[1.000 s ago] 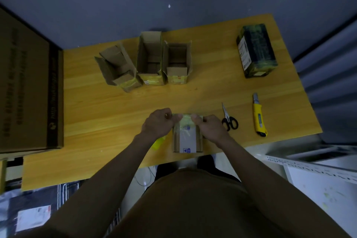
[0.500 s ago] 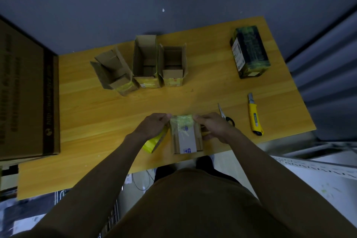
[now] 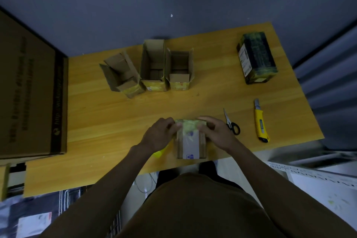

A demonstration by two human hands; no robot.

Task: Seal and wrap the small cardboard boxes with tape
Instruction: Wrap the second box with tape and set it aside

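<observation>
Box [image 3: 190,144] mid-seal: left hand [image 3: 161,134] and right hand [image 3: 213,133] pinching tape [image 3: 190,126] at 12 o'clock edge. Probably needs smoothing down next.

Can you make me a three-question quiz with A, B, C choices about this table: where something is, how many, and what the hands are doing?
1. Where do the scissors lie?
A. inside an open box
B. between the right hand and the yellow utility knife
C. on the big carton

2. How many open boxes stand in the back row?
A. one
B. three
C. five

3. What are both hands doing?
A. pressing on the taped far end of the small box
B. hanging idle
C. cutting paper

Answers:
1 B, the scissors sit just right of that hand, the knife farther right.
2 B, three stand side by side, flaps up.
3 A, the left hand and right hand meet at the box's far end.
</observation>
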